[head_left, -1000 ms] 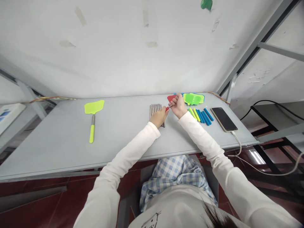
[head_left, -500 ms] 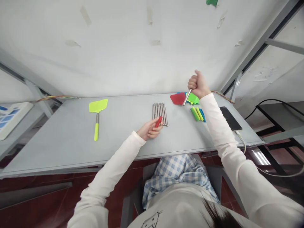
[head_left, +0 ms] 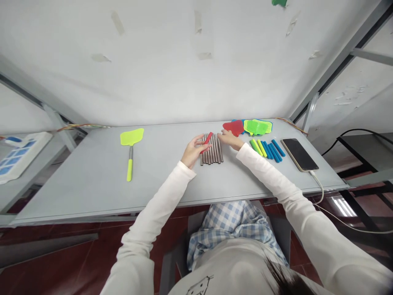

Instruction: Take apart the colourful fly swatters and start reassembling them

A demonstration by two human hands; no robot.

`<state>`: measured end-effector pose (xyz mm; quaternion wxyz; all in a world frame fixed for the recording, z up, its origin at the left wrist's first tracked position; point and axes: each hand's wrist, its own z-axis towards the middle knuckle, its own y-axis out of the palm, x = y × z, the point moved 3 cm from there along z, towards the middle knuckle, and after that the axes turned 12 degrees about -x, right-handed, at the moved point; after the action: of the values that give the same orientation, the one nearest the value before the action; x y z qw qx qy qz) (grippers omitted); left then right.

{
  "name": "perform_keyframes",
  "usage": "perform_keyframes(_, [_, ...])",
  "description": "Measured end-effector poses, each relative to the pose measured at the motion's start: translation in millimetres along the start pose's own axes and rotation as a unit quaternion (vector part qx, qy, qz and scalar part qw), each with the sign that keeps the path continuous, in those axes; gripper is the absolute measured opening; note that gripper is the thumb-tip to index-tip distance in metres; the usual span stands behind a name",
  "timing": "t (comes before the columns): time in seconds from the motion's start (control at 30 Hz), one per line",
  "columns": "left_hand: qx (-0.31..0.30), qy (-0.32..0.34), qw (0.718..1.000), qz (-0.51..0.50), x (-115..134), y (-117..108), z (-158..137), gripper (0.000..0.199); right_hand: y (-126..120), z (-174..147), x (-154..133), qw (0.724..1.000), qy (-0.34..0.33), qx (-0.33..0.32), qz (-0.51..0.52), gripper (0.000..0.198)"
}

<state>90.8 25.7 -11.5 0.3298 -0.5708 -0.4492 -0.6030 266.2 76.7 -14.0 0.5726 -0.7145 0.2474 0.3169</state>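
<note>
My left hand [head_left: 194,150] holds a red handle grip [head_left: 206,142], tilted, between thumb and fingers above a row of metal rods [head_left: 211,152]. My right hand [head_left: 231,139] is at the far right end of that row, palm down with its fingers stretched out; no object shows in it. Just beyond the right hand lies a red fly swatter head [head_left: 233,127], partly over a blue one. Green and yellow swatter heads [head_left: 258,127] are stacked to its right. Nearer me are several loose handle grips [head_left: 267,150] in green, yellow and blue.
On the left of the grey table [head_left: 166,164] lies a yellow fly swatter [head_left: 131,141] with its rod and handle joined. A phone [head_left: 299,153] with a white cable sits at the right. Behind stands a white wall [head_left: 172,90], and metal frame posts rise at both sides.
My right hand has come down and left from above the swatter heads to the rods, and the metal rod it held is out of it. My left hand has moved slightly up, still holding the red grip.
</note>
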Motion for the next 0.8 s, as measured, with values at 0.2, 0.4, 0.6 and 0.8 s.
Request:
perform_keyframes(0.2, [-0.002, 0.042, 0.992, 0.118, -8, 28, 22, 0.049, -2, -35, -2, 0.982, -0.125, -0.034, 0.136, 0.035])
perform_keyframes(0.4, [-0.098, 0.132, 0.933, 0.319, -8, 53, 36, 0.04, -25, -44, 24, 0.979, -0.083, 0.009, 0.186, 0.032])
perform_keyframes(0.6, [-0.155, 0.074, 0.764, 0.621, -26, 44, 49, 0.042, -53, -56, 57, 0.986, 0.012, 0.043, -0.159, 0.017])
perform_keyframes(0.8, [-0.143, 0.052, 0.725, 0.672, -35, 32, 43, 0.047, -43, -65, 73, 0.903, 0.055, 0.081, -0.417, 0.031])
